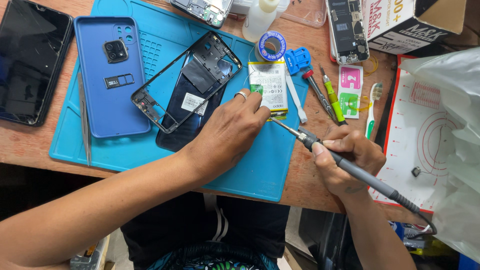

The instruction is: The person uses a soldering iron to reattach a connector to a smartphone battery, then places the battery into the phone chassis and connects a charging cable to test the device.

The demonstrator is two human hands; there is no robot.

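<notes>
My left hand (231, 131), with a ring on one finger, presses down on the lower edge of a white phone battery (269, 85) lying on the teal work mat (250, 172). My right hand (350, 160) grips a grey soldering iron (360, 172) like a pen; its metal tip (280, 123) points left and meets the battery's bottom edge just under my left fingers. A black phone frame (187, 80) lies tilted over a dark phone back panel (182, 122) to the left of my left hand.
A blue phone case (107, 107) with camera module and tweezers (84, 120) lie at the mat's left; a dark phone (30, 60) beyond. Solder spool (271, 45), glue bottle (260, 17), screwdrivers (330, 95), toothbrush (372, 107), opened phone (347, 30), cardboard box (410, 22), plastic bag (455, 145) crowd the right.
</notes>
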